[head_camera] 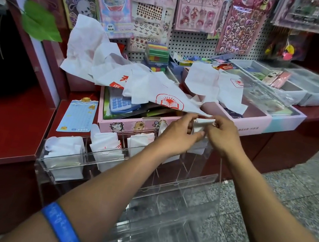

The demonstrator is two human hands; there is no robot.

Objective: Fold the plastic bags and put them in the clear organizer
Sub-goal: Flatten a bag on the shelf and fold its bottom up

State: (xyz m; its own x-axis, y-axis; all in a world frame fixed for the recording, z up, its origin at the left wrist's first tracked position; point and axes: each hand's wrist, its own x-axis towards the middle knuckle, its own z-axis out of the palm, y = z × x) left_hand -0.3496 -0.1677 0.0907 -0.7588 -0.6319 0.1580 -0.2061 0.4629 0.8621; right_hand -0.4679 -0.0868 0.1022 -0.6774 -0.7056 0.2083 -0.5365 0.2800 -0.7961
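- Small white folded plastic bag (201, 125), creased, pinched between both hands: left hand (179, 136) fingers and right hand (222, 137) fingers grip it.
- Below the fingers, clear organizer (107, 154); three compartments visibly hold folded bags.

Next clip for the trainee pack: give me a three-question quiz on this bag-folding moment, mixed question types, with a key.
1. True or false: both hands grip the same folded white bag.
2. Multiple choice: the clear organizer's compartments that already hold folded bags are on its A) left side B) right side C) lower tier only.
3. Fill in: on the left forearm sits a blue ____.

Key
1. True: the left hand and right hand pinch the small folded white bag between them.
2. A: the clear organizer has bags in its left compartments; those to the right look empty.
3. Wristband.
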